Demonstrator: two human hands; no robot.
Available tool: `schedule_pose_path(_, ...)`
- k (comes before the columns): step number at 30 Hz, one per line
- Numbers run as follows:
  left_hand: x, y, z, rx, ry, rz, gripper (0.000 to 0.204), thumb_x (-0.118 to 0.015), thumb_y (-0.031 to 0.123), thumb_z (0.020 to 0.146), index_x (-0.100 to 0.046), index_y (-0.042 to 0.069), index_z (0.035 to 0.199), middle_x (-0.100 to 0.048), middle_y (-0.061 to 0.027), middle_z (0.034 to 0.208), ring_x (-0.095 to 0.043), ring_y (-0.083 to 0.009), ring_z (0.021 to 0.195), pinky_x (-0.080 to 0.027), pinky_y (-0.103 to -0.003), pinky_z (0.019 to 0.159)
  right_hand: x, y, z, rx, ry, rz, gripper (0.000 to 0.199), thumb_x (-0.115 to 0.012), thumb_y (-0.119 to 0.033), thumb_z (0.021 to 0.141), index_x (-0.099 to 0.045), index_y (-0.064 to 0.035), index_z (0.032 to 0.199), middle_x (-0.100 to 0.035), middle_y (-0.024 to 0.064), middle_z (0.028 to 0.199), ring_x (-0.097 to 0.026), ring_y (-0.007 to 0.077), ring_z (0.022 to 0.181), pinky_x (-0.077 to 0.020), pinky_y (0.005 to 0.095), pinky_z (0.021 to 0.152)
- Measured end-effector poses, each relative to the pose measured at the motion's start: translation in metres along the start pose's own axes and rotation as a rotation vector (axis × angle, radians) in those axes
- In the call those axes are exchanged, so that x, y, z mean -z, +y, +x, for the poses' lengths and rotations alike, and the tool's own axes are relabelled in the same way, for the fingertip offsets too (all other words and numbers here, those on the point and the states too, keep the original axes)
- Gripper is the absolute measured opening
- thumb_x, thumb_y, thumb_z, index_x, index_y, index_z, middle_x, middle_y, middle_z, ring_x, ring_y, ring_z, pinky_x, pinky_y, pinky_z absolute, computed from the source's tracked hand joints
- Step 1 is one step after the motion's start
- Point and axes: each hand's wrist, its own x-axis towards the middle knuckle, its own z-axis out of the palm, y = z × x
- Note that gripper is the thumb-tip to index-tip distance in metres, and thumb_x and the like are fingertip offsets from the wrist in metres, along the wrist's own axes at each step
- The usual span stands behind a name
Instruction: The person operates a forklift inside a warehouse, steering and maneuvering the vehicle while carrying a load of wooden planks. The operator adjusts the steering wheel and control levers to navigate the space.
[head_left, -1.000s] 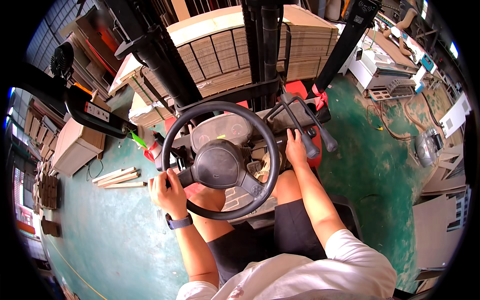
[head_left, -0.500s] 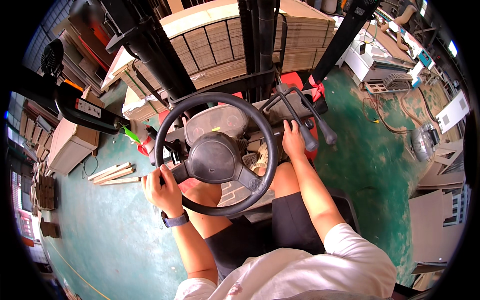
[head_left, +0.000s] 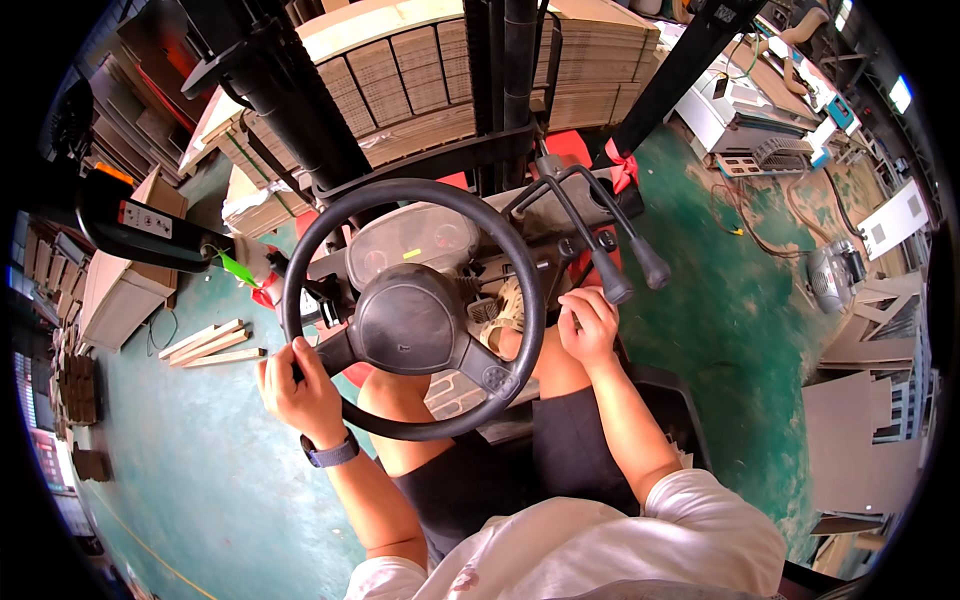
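A black steering wheel (head_left: 536, 300) is in front of me, with a dark hub and a grey dashboard panel (head_left: 375, 250) behind it. My left hand (head_left: 302, 395), a dark watch on its wrist, is closed at the wheel's lower left rim. Above my right knee, my right hand (head_left: 590, 325) is held with loosely bent fingers and nothing visible in it. Just beyond its fingertips stand two black-knobbed levers, a nearer lever (head_left: 611, 280) and a farther lever (head_left: 650, 262); the hand appears apart from both. A tan clog (head_left: 508, 308) shows through the wheel near the pedals.
Ahead, behind the black mast (head_left: 517, 90) of this forklift, are stacked boards (head_left: 590, 65). Timber strips (head_left: 210, 343) lie on the green floor at left, near a board stack (head_left: 130, 285). At right stand a white machine (head_left: 735, 115), cables, a grey motor (head_left: 830, 275) and leaning panels (head_left: 860, 440).
My right hand has drawn back from beside the levers toward my knee, its fingers now more bent. My left hand stays at the wheel. The whole view has shifted slightly.
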Motion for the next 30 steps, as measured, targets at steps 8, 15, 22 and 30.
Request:
schedule_pose_path(8, 0.002, -0.001, -0.001, 0.064, -0.015, 0.0, 0.013, -0.072, 0.003, 0.093, -0.067, 0.001, 0.082, -0.058, -0.0081, 0.068, -0.05, -0.0251, 0.067, -0.041, -0.039, 0.058, 0.043, -0.021, 0.032, 0.1, 0.078, 0.02, 0.01, -0.066, -0.005, 0.084, -0.072, 0.0001, 0.089, -0.069, 0.0112, 0.073, -0.065, 0.0284, 0.064, -0.0531, 0.0385, 0.062)
schedule_pose_path(15, 0.003, -0.001, 0.0, 0.0, -0.028, 0.006, 0.011, -0.07, 0.0, 0.095, -0.066, -0.002, 0.086, -0.059, -0.0091, 0.072, -0.05, -0.0226, 0.066, -0.041, -0.036, 0.058, 0.059, -0.038, 0.051, -0.027, 0.055, -0.218, 0.024, -0.065, -0.012, 0.092, -0.069, 0.0025, 0.11, -0.06, 0.0193, 0.125, -0.06, 0.0372, 0.108, -0.0527, 0.0447, 0.092)
schedule_pose_path(22, 0.005, -0.006, -0.003, -0.004, -0.027, -0.02, 0.011, -0.067, -0.003, 0.095, -0.064, -0.004, 0.085, -0.058, -0.0102, 0.073, -0.051, -0.022, 0.068, -0.041, -0.034, 0.059, 0.056, -0.027, -0.003, -0.026, 0.13, -0.153, 0.01, -0.058, -0.009, 0.076, -0.066, -0.0036, 0.08, -0.063, 0.0127, 0.103, -0.057, 0.0318, 0.093, -0.049, 0.0373, 0.078)
schedule_pose_path(30, 0.005, -0.004, -0.003, -0.005, -0.044, -0.023, 0.011, -0.065, -0.005, 0.095, -0.062, -0.005, 0.084, -0.059, -0.0093, 0.072, -0.052, -0.0218, 0.07, -0.041, -0.034, 0.06, 0.053, -0.023, 0.0, -0.046, 0.142, -0.153, 0.01, -0.059, -0.008, 0.079, -0.067, -0.0024, 0.081, -0.062, 0.0134, 0.106, -0.057, 0.0312, 0.093, -0.0484, 0.0374, 0.076)
